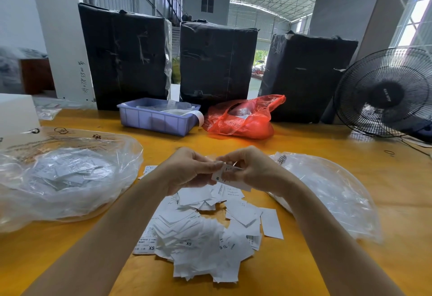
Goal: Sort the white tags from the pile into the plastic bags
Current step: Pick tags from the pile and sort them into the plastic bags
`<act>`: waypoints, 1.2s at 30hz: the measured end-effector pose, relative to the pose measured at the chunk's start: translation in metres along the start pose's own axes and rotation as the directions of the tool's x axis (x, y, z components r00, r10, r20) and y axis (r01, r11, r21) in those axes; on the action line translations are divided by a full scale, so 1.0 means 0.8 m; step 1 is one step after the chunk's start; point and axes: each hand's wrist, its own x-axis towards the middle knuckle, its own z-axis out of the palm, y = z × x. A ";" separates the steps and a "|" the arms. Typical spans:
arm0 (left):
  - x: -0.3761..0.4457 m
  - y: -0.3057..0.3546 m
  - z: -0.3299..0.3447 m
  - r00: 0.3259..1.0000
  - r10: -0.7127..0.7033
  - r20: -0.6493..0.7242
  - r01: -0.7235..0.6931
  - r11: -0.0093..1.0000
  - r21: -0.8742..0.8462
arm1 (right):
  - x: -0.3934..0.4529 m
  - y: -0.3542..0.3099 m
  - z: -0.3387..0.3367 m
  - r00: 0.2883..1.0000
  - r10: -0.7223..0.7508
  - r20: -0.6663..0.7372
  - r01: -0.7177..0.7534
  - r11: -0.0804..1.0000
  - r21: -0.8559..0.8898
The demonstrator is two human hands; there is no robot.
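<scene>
Overhead, tag (230, 175) (white) between grips.

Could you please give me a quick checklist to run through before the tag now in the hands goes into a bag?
1. Tag secured: the left hand and right hand both pinch the small white printed tag. Ok.
2. Only one tag held: blurred. Cannot tell.
3. Size mark read: an "M" seems to show. Cannot tell for sure.
4. Clear plastic bag on the left reachable, tags already inside. Ok.
5. Clear plastic bag on the right mouth open: cannot tell.
6. Loose pile of white paper tags remains on the yellow table. Ok.
</scene>
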 end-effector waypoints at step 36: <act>0.001 0.000 -0.002 0.999 0.013 0.039 -0.012 1.000 -0.022 | 0.001 -0.002 -0.006 0.991 0.011 -0.130 -0.012 1.000 -0.001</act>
